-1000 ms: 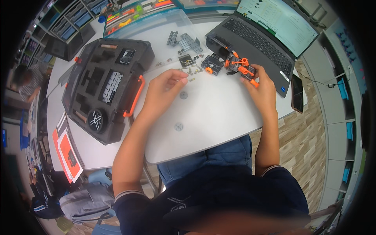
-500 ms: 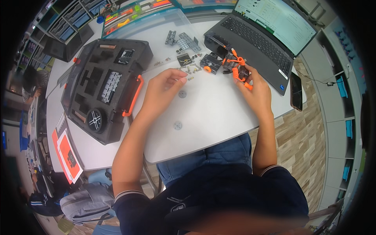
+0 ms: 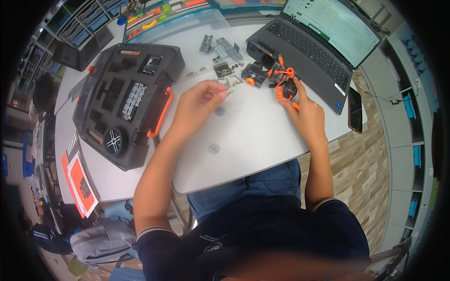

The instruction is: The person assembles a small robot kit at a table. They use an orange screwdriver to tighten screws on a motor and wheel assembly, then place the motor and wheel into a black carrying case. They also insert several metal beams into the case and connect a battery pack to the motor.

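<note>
My left hand (image 3: 201, 105) hovers above the white table with thumb and index finger pinched. At the fingertips shows a small brass-coloured fastener (image 3: 229, 92); its exact kind is too small to tell. My right hand (image 3: 308, 112) is open over the table beside the laptop, index finger stretched out and thumb apart. It touches a coiled orange cable (image 3: 281, 92) that lies with a dark module. Left of that cable sits a black block with an orange wheel (image 3: 253, 75). Several loose screws and fasteners (image 3: 231, 80) lie scattered just beyond my left fingertips.
A dark foam-lined case (image 3: 103, 105) with an orange handle stands at the left. A laptop (image 3: 309, 51) takes the back right, a phone (image 3: 355, 110) beside it. Grey perforated plates (image 3: 228, 48) lie at the back; two small grey discs (image 3: 213, 149) lie nearer. Orange booklets (image 3: 82, 185) rest at left.
My right hand's index finger has straightened and its grip on the orange cable has loosened; the cable sits slightly lower and farther left. My left hand has hardly moved.
</note>
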Demonstrator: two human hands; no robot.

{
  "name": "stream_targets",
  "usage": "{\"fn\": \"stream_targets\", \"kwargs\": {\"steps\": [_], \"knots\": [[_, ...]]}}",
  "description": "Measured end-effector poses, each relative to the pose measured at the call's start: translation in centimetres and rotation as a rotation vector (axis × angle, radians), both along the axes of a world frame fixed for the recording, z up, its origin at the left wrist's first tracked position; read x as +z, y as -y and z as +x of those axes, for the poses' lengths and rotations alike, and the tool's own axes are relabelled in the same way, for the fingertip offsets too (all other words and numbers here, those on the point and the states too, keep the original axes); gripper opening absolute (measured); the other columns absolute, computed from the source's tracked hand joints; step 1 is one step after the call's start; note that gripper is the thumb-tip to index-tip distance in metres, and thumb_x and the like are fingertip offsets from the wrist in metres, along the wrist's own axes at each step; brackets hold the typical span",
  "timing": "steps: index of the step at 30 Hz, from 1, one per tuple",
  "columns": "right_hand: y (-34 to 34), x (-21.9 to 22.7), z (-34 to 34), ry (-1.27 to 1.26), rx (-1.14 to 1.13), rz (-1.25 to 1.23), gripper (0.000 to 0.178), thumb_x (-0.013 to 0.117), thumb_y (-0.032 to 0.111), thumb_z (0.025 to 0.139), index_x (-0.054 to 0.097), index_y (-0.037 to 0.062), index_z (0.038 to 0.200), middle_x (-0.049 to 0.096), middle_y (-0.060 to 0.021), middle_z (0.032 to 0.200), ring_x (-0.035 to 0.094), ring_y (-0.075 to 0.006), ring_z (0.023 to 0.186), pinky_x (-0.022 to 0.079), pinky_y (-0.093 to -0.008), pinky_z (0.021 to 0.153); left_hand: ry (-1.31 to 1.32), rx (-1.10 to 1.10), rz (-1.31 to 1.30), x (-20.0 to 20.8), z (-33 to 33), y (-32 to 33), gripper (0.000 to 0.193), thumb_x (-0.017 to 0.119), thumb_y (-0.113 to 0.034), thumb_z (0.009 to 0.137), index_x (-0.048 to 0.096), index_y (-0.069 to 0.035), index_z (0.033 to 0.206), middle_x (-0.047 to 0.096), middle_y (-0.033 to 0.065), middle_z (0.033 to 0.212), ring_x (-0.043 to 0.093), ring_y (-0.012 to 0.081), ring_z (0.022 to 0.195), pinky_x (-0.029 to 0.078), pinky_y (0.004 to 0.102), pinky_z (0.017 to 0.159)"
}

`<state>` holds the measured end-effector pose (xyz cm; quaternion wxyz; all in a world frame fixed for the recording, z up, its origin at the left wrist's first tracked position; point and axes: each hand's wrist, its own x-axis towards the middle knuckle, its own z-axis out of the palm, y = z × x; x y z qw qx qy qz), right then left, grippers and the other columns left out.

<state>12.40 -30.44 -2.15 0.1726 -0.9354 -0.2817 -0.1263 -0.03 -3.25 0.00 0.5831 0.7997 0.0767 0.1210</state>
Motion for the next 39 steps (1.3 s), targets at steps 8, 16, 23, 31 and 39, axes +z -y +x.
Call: {"fn": "stream_targets", "kwargs": {"steps": [8,16,23,31,39], "knots": [[0.4,1.4,-0.9,-0.119,-0.001,-0.052,0.08,0.073,0.043,0.089,0.039,0.007,0.153,0.066,-0.0167,0.068,0.068,-0.0341,0.066,0.051,-0.0405,0.06,-0.078,-0.064,-0.102,0.0,0.0,-0.5,0.024,0.067,-0.011,0.097,0.067,-0.001,0.119,0.07,0.0019,0.102,0.064,0.0061,0.095,0.05,0.0217,0.085],[1.2,4.9,-2.5,-0.272,-0.037,-0.135,0.081,0.075,0.042,0.087,0.043,0.0032,0.151,0.063,-0.0148,0.066,0.064,-0.0305,0.06,0.048,-0.0387,0.058,-0.051,-0.052,-0.113,-0.1,0.0,-0.4,0.023,0.069,-0.012,0.096,0.069,-0.001,0.116,0.071,0.0015,0.1,0.062,0.0051,0.091,0.049,0.0206,0.082],[-3.0,9.8,-1.6,-0.278,0.373,0.239,0.048,0.076,0.033,0.088,0.068,0.0036,0.125,0.055,-0.0046,0.061,0.053,-0.0143,0.056,0.042,-0.03,0.055,-0.005,0.004,-0.073,-0.2,-0.1,-0.1,0.022,0.072,-0.017,0.095,0.071,-0.002,0.111,0.071,0.0009,0.097,0.061,0.0046,0.086,0.047,0.0204,0.077],[-13.2,6.7,2.6,-0.789,0.432,0.682,0.028,0.068,0.033,0.098,0.075,0.0059,0.103,0.05,0.0092,0.068,0.042,0.0,0.061,0.03,-0.0204,0.053,0.153,0.124,-0.073,4.6,-2.0,-2.6,0.019,0.068,-0.02,0.097,0.072,-0.005,0.109,0.072,0.0017,0.092,0.062,0.005,0.076,0.048,0.0207,0.064],[-13.1,3.9,2.1,-0.589,0.479,0.622,0.032,0.072,0.034,0.095,0.072,0.0014,0.098,0.058,0.0043,0.066,0.049,-0.004,0.061,0.037,-0.0225,0.056,-0.067,0.731,0.58,9.6,-7.7,-9.7,0.019,0.072,-0.023,0.09,0.076,-0.006,0.098,0.074,0.0049,0.083,0.068,0.0152,0.078,0.051,0.031,0.071]]}}
